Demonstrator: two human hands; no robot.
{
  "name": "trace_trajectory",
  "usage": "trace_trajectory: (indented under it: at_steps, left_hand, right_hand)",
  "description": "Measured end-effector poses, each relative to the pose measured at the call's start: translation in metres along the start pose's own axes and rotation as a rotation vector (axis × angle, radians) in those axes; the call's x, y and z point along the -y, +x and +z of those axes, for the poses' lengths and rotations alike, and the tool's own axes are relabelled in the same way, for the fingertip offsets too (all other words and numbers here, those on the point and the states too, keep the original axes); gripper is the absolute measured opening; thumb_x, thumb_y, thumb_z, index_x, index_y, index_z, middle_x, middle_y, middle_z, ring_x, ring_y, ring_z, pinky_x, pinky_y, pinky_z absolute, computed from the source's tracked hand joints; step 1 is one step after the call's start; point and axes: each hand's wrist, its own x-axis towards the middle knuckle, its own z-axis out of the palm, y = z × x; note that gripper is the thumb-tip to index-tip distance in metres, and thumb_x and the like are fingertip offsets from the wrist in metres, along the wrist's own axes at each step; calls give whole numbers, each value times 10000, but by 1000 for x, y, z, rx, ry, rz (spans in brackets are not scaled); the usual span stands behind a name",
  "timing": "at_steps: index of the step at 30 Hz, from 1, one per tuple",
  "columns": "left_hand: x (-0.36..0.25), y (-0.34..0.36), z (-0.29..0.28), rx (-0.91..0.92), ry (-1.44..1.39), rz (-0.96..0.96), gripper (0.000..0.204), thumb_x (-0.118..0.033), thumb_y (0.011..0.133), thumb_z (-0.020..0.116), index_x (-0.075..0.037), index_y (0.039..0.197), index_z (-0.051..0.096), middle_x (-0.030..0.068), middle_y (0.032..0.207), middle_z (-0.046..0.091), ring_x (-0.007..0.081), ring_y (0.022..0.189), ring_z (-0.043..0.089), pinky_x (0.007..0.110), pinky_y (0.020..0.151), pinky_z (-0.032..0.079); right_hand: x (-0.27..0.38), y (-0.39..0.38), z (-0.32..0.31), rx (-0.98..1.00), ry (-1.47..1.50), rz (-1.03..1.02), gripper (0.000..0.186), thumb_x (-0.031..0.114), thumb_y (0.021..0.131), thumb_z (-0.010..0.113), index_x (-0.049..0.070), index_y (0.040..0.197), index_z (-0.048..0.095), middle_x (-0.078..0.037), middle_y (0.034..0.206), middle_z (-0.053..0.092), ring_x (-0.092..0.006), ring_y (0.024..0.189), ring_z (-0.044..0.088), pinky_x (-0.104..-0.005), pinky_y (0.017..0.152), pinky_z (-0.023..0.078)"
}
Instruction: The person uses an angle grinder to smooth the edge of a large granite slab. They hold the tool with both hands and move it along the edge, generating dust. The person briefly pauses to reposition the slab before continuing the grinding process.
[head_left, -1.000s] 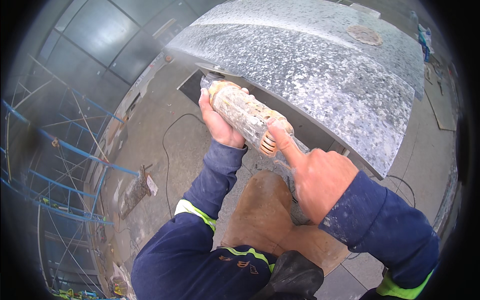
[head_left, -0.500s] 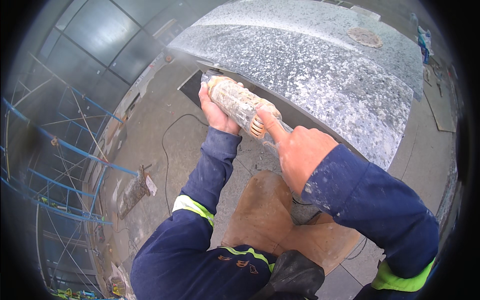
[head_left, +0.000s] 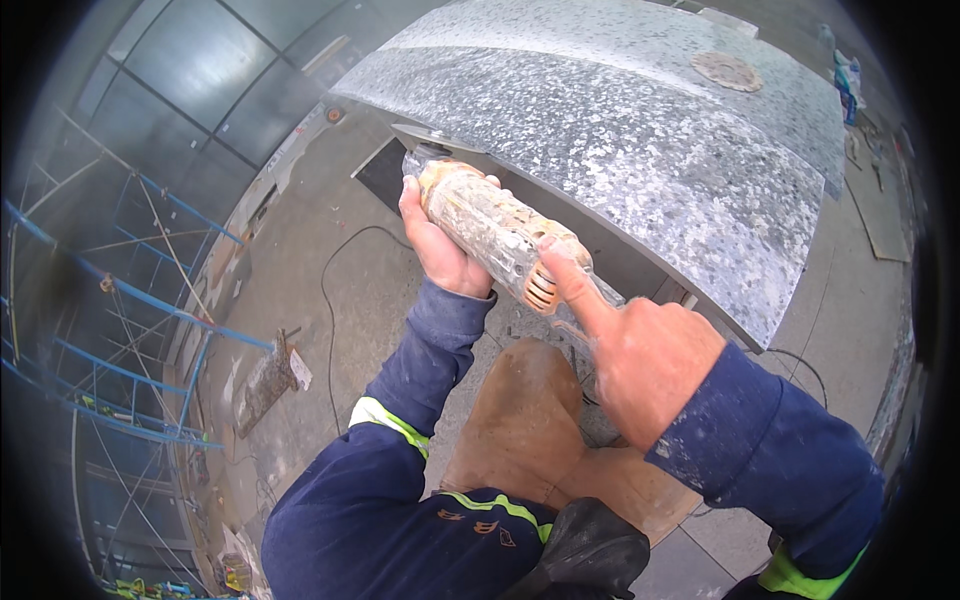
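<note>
Both my hands grip a dusty orange angle grinder, held tilted with its disc end up and to the left. My left hand cradles the body near the head from below. My right hand is wrapped round the rear end, its index finger stretched along the housing by the vent slots. The grinding disc is at the near left edge of a speckled grey stone slab; whether it touches the edge I cannot tell.
A round dusty disc lies on the slab's far part. Blue scaffold frames stand at the left, near a dirty block-shaped object on the floor. A black cable runs across the floor. Bags sit at the far right.
The grinder has shifted slightly right with both hands, and its disc now shows more plainly. My right hand and forearm have moved right and a little down.
</note>
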Motion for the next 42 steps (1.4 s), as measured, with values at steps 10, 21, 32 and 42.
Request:
trace_trajectory:
  at_steps: [10, 21, 32, 42]
  left_hand:
    - [4, -33, 21, -26, -18, -24, 679, -654, 943, 392, -12, 1036, 592, 169, 943, 637, 329, 845, 638, 471, 757, 549]
    - [7, -60, 36, 12, -40, -91, 684, -657, 950, 386, -15, 1061, 595, 169, 959, 643, 334, 853, 642, 464, 750, 556]
    - [10, -71, 40, 32, -41, -100, 706, -681, 947, 375, -27, 1089, 598, 175, 982, 651, 328, 892, 645, 461, 814, 541]
    - [4, -41, 25, 24, -34, -77, 663, -652, 941, 420, -25, 1066, 601, 164, 978, 641, 328, 869, 637, 460, 764, 555]
  right_hand:
    - [3, -29, -5, 51, -21, 65, 941, 18, 760, 590, 130, 1594, 169, -239, 679, 626, -398, 577, 641, -482, 543, 520]
    - [7, -51, -12, 100, -47, 109, 920, 42, 803, 604, 181, 1604, 173, -233, 690, 582, -364, 546, 620, -479, 517, 505]
    - [10, -62, -18, 171, -27, 147, 951, 39, 795, 628, 177, 1606, 151, -245, 701, 578, -371, 546, 615, -479, 516, 504]
    - [0, -28, -7, 95, 1, 95, 945, 43, 796, 600, 181, 1607, 134, -250, 707, 592, -395, 565, 623, -488, 535, 512]
